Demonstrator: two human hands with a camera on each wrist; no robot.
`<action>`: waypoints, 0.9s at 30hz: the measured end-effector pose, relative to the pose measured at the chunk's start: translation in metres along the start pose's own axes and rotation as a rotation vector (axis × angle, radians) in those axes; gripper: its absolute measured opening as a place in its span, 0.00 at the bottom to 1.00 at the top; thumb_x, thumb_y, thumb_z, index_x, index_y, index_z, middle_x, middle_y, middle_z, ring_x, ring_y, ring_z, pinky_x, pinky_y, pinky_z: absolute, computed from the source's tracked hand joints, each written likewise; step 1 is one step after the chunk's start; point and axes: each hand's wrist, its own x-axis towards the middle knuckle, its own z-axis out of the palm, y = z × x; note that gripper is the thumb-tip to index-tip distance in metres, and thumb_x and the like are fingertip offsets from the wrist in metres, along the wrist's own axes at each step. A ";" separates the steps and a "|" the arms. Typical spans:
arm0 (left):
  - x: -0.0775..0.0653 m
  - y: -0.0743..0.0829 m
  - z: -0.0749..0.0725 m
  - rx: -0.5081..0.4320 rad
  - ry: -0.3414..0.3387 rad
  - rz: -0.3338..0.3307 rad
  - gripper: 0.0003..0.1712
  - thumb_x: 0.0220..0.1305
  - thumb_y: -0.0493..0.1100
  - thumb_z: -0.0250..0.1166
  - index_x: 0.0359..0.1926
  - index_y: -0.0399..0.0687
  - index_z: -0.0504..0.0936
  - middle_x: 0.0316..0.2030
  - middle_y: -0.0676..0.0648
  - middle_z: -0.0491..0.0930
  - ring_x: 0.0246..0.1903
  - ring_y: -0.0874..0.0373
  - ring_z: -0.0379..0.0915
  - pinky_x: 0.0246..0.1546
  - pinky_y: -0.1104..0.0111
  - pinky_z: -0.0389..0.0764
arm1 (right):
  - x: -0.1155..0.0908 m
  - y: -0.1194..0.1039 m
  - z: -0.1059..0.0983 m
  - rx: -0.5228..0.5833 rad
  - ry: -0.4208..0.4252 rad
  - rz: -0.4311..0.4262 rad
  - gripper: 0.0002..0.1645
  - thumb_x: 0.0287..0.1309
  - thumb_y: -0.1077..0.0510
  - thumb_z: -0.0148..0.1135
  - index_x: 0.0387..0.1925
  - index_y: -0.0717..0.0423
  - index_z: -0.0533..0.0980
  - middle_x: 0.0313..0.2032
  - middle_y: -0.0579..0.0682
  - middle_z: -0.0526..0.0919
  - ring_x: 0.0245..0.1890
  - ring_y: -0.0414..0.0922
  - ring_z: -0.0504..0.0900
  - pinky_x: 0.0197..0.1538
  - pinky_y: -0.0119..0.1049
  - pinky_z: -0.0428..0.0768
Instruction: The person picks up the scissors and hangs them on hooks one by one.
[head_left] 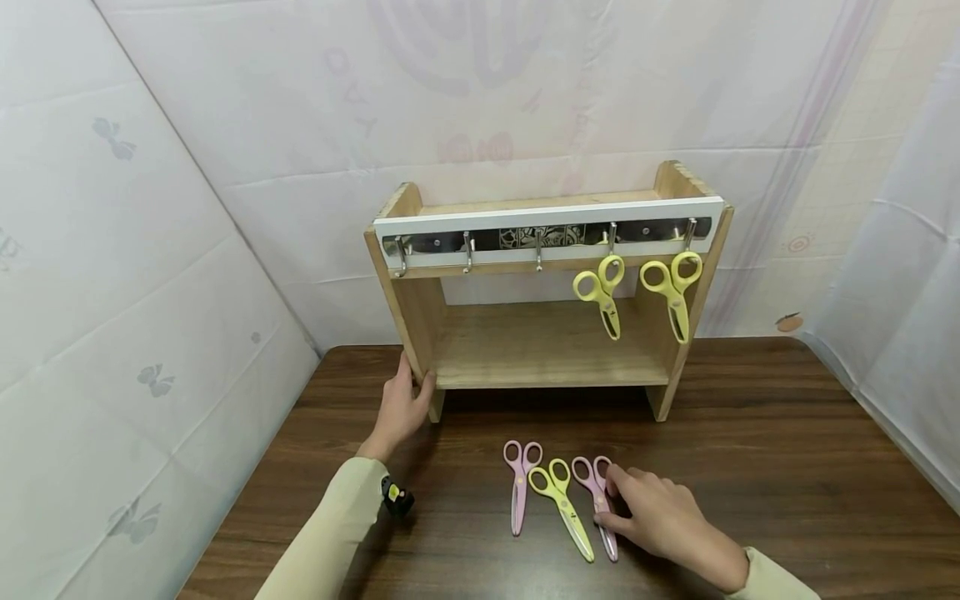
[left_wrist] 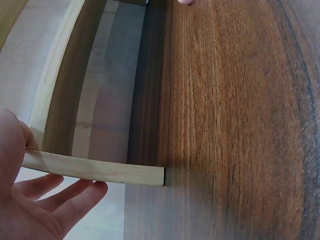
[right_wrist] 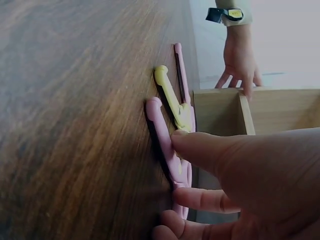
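My left hand (head_left: pixel 399 408) grips the lower left side panel (left_wrist: pixel 95 168) of a small wooden shelf, thumb in front and fingers behind. At the right of a row of scissors on the table, my right hand (head_left: pixel 660 510) holds pink scissors (right_wrist: pixel 162 132), thumb by the blades and index finger by the handle loops. Yellow scissors (head_left: pixel 562 504) lie just left of these, and other pink scissors (head_left: pixel 519 483) lie farther left, all with loops toward the shelf. Two yellow scissors (head_left: pixel 604 292) (head_left: pixel 672 292) hang by a loop from the two rightmost hooks.
The wooden shelf (head_left: pixel 555 379) stands at the back of the dark wooden table (head_left: pixel 787 467). Across its top front runs a white board with a metal hook rail (head_left: pixel 487 242); its three left hooks hold nothing. Patterned cloth (head_left: pixel 300 125) hangs behind and at both sides.
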 end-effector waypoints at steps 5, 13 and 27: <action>0.001 0.001 0.000 -0.006 -0.005 -0.001 0.34 0.79 0.42 0.56 0.78 0.40 0.54 0.58 0.26 0.77 0.51 0.36 0.82 0.40 0.51 0.88 | -0.001 0.000 0.001 -0.006 0.000 -0.013 0.25 0.48 0.38 0.79 0.28 0.38 0.69 0.27 0.36 0.70 0.24 0.39 0.69 0.22 0.42 0.69; 0.001 0.002 -0.001 0.002 -0.007 -0.004 0.35 0.79 0.43 0.56 0.78 0.40 0.53 0.58 0.26 0.77 0.52 0.36 0.82 0.41 0.50 0.87 | 0.000 -0.001 0.000 -0.011 -0.006 -0.011 0.24 0.47 0.39 0.80 0.26 0.38 0.69 0.26 0.35 0.69 0.24 0.39 0.68 0.23 0.41 0.69; 0.000 0.001 -0.001 0.019 -0.001 -0.001 0.34 0.79 0.42 0.56 0.78 0.39 0.54 0.57 0.26 0.78 0.52 0.36 0.82 0.42 0.49 0.87 | 0.000 0.007 -0.009 -0.022 -0.037 -0.016 0.20 0.47 0.46 0.81 0.26 0.37 0.72 0.27 0.34 0.71 0.23 0.39 0.70 0.21 0.42 0.69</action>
